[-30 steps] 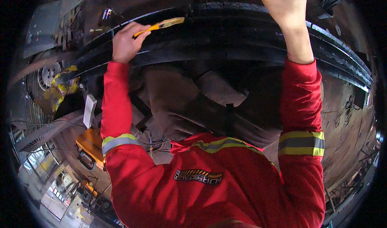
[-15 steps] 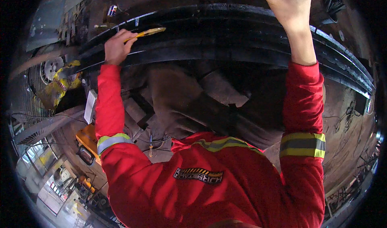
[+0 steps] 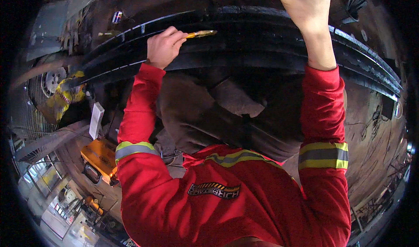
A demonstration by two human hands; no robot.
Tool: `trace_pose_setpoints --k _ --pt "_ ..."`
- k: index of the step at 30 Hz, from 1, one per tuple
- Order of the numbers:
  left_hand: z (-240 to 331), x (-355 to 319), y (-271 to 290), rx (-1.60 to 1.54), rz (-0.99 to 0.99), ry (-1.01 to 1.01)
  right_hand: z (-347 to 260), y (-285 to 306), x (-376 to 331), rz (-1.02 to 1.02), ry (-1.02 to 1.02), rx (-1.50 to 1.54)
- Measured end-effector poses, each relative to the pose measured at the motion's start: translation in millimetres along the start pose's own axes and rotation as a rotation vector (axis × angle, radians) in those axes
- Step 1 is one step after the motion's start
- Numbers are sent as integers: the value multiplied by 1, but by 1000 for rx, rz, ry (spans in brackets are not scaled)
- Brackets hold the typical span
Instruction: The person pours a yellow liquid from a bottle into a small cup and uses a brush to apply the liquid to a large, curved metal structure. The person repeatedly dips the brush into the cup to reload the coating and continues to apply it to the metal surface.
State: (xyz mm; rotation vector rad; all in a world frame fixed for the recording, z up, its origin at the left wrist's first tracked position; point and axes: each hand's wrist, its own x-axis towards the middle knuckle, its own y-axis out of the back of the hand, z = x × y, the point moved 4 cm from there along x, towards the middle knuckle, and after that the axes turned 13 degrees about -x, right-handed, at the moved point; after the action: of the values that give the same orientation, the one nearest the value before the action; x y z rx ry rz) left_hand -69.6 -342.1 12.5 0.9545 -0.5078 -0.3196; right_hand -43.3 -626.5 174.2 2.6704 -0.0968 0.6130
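Note:
My left hand is closed round the yellow handle of a slim paintbrush, its tip pointing right. The brush lies over long black metal bars that run side by side across the view; whether its tip touches them I cannot tell. My right hand reaches past the far side of the bars. Its fingers run out of the top edge, so what they hold or touch is hidden.
An orange machine case stands at the left, with a white box beside it. A yellow bag lies near the bars' left end. Past the bars are a small can and a bucket of dark rods.
My left hand has moved right along the bars with the paintbrush still in it. My right hand has shifted slightly left.

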Motion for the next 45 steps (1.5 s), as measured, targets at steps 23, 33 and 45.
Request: trace_pose_setpoints --k 23,33,45 --pt "-113 -129 143 199 273 432 12 -9 -1 37 48 -369" --pt "-21 -90 72 454 233 586 7 -23 -3 39 66 -316" --pt "-63 -131 117 420 386 774 15 -21 0 34 62 -334"
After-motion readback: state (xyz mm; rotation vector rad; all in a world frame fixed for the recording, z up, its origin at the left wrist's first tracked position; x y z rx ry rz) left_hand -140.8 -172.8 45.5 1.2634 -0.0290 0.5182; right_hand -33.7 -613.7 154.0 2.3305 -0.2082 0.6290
